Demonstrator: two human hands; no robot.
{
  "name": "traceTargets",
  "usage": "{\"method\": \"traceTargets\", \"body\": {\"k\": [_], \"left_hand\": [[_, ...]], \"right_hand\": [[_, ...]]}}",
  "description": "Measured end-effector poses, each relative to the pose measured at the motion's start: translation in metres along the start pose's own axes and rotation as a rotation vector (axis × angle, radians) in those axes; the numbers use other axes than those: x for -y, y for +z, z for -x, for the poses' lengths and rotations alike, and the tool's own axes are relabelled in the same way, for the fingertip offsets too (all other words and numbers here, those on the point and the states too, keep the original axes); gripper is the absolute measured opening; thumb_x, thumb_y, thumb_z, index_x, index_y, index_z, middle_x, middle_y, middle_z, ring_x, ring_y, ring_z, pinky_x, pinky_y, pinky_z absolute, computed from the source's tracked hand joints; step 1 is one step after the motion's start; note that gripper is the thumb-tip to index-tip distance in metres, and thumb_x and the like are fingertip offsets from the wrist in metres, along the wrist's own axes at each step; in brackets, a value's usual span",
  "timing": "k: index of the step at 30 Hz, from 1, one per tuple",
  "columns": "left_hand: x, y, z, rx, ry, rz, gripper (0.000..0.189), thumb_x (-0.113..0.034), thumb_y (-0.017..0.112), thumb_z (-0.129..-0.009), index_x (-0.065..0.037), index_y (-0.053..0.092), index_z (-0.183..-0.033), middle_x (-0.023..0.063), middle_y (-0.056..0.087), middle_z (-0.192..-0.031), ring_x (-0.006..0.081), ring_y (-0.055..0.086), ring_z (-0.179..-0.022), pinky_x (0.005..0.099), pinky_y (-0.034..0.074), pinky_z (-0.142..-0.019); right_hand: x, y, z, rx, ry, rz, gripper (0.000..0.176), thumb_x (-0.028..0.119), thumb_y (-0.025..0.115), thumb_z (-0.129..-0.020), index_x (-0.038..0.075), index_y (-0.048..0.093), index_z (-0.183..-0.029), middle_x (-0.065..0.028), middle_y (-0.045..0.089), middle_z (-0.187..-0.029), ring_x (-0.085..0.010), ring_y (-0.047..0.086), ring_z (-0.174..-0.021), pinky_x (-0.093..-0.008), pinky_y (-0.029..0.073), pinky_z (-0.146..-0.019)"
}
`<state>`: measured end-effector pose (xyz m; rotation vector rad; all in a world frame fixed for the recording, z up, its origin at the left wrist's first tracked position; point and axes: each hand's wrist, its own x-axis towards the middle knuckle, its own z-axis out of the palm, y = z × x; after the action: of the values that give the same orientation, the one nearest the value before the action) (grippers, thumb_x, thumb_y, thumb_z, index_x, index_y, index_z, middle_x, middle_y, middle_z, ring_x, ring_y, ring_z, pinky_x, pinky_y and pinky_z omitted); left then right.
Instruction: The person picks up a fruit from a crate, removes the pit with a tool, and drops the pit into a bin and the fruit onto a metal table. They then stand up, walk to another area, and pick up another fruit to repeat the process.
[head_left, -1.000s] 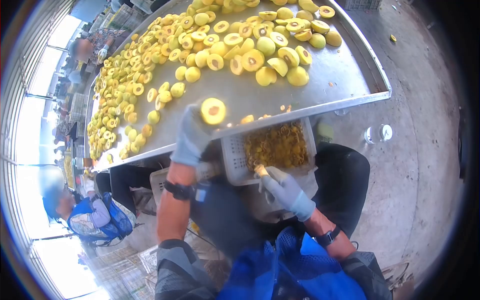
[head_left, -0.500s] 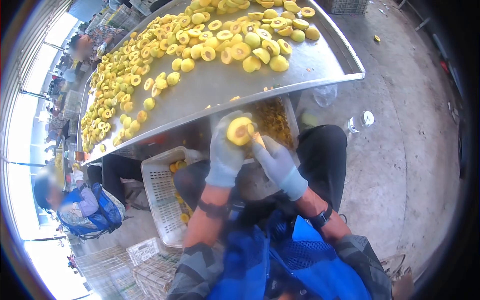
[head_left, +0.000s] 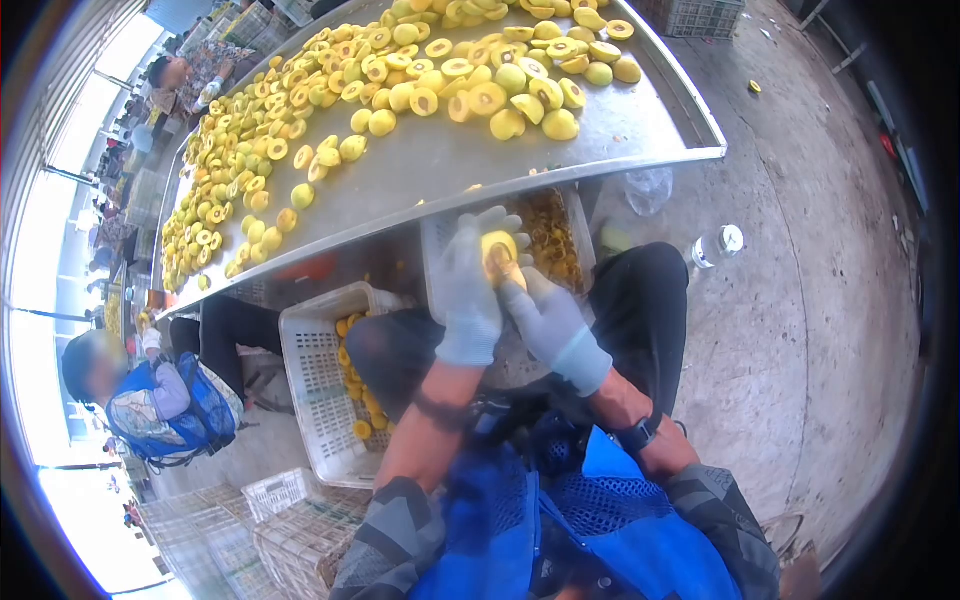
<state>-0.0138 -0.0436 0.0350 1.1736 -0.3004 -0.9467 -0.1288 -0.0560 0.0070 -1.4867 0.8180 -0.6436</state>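
My left hand (head_left: pixel 472 285), in a pale grey glove, has its fingers around a yellow peach half (head_left: pixel 497 250), with the brownish pit hollow facing me. My gloved right hand (head_left: pixel 545 318) is closed at the lower edge of the peach half. From its fingertips a small tan-orange piece reaches the pit hollow; fingers hide most of it, so its kind cannot be made out. Both hands are above my lap, in front of the metal table (head_left: pixel 590 170). Many halved peaches (head_left: pixel 485 98) are spread over the table top.
A bin of brownish scraps (head_left: pixel 552 240) sits under the table edge. Left of my knee stands a white crate (head_left: pixel 310 385) holding peach halves (head_left: pixel 362 428). A clear jar (head_left: pixel 718 245) and plastic bag (head_left: pixel 650 190) are at right. A co-worker in a blue vest (head_left: pixel 170 410) sits at left.
My left hand has turned the peach half more upright and moved slightly right. The tan-orange piece at my right fingertips is now over the pit hollow instead of beside the fruit.
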Motion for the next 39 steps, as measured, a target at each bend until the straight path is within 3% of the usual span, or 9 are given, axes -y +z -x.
{"method": "traceTargets", "body": {"k": [4, 10, 13, 17, 19, 29, 32, 34, 39], "left_hand": [[0.001, 0.0, -0.001, -0.068, -0.005, -0.065, 0.046, -0.04, 0.048, -0.106, 0.003, 0.066, -0.104, 0.0158, 0.071, -0.091, 0.0227, 0.07, -0.075, 0.0341, 0.06, -0.063], [0.004, -0.004, -0.004, -0.014, 0.084, -0.174, 0.049, -0.039, 0.048, -0.106, 0.003, 0.068, -0.09, 0.0156, 0.07, -0.08, 0.0221, 0.067, -0.062, 0.0326, 0.057, -0.057], [0.005, -0.013, -0.01, 0.087, 0.126, -0.199, 0.054, -0.04, 0.048, -0.106, 0.004, 0.068, -0.082, 0.0158, 0.07, -0.076, 0.0218, 0.065, -0.058, 0.0316, 0.055, -0.055], [0.002, -0.025, -0.017, 0.258, 0.113, -0.204, 0.058, -0.039, 0.044, -0.107, 0.004, 0.07, -0.078, 0.0128, 0.07, -0.076, 0.0193, 0.065, -0.061, 0.0287, 0.052, -0.061], [0.007, -0.029, -0.023, 0.283, 0.145, -0.226, 0.061, -0.043, 0.045, -0.107, 0.004, 0.069, -0.076, 0.0139, 0.069, -0.073, 0.0198, 0.064, -0.057, 0.0296, 0.052, -0.056], [-0.003, -0.018, -0.018, 0.309, 0.164, -0.392, 0.067, -0.046, 0.037, -0.108, 0.001, 0.069, -0.072, 0.0137, 0.067, -0.064, 0.0205, 0.064, -0.058, 0.0297, 0.053, -0.058], [0.001, -0.022, -0.022, 0.35, -0.061, -0.008, 0.061, -0.044, 0.038, -0.107, 0.001, 0.068, -0.079, 0.014, 0.068, -0.069, 0.0215, 0.065, -0.06, 0.0299, 0.054, -0.059], [0.016, -0.021, -0.031, 0.044, -0.005, 0.046, 0.057, -0.044, 0.038, -0.107, 0.0, 0.068, -0.085, 0.0139, 0.07, -0.073, 0.0226, 0.066, -0.06, 0.0304, 0.055, -0.057], [-0.006, -0.052, -0.039, -0.333, 0.049, -0.048, 0.049, -0.044, 0.042, -0.105, -0.003, 0.068, -0.098, 0.0144, 0.073, -0.083, 0.0259, 0.07, -0.064, 0.0344, 0.056, -0.053]], "right_hand": [[-0.002, 0.003, 0.001, 0.005, 0.01, 0.062, 0.034, 0.032, 0.056, -0.102, -0.001, 0.065, -0.109, -0.0274, 0.069, -0.089, -0.0444, 0.069, -0.088, -0.0483, 0.052, -0.072], [-0.008, 0.005, 0.005, 0.064, 0.067, -0.003, 0.035, 0.031, 0.058, -0.101, -0.003, 0.065, -0.106, -0.0269, 0.068, -0.084, -0.0403, 0.069, -0.078, -0.0458, 0.051, -0.069], [-0.016, 0.009, 0.004, 0.108, 0.083, -0.135, 0.036, 0.032, 0.057, -0.103, -0.002, 0.065, -0.099, -0.0159, 0.067, -0.074, -0.0268, 0.065, -0.064, -0.0385, 0.049, -0.061], [0.008, -0.004, 0.007, 0.3, 0.328, -0.489, 0.037, 0.036, 0.053, -0.106, 0.006, 0.06, -0.087, 0.0029, 0.053, -0.065, -0.0084, 0.049, -0.055, -0.0271, 0.037, -0.05], [0.014, -0.007, 0.007, 0.358, 0.401, -0.6, 0.036, 0.037, 0.051, -0.107, 0.011, 0.057, -0.083, 0.0087, 0.046, -0.064, -0.0031, 0.042, -0.053, -0.0233, 0.03, -0.047], [0.001, -0.023, -0.003, 0.676, 0.654, -0.919, 0.042, 0.049, 0.042, -0.108, 0.017, 0.049, -0.081, 0.0113, 0.033, -0.06, -0.0003, 0.026, -0.041, -0.0206, 0.015, -0.035], [-0.017, -0.023, -0.003, 0.731, 0.568, -1.075, 0.042, 0.052, 0.042, -0.107, 0.016, 0.052, -0.088, 0.0107, 0.036, -0.062, -0.0005, 0.026, -0.042, -0.0204, 0.016, -0.035], [-0.027, -0.02, -0.001, 0.721, 0.402, -1.12, 0.042, 0.054, 0.042, -0.107, 0.016, 0.054, -0.094, 0.0102, 0.038, -0.065, -0.0007, 0.025, -0.043, -0.0199, 0.016, -0.035], [-0.032, -0.021, -0.016, 0.42, 0.648, -1.14, 0.043, 0.056, 0.042, -0.106, 0.016, 0.057, -0.1, 0.0082, 0.037, -0.067, -0.0021, 0.022, -0.043, -0.0188, 0.016, -0.037]]}}
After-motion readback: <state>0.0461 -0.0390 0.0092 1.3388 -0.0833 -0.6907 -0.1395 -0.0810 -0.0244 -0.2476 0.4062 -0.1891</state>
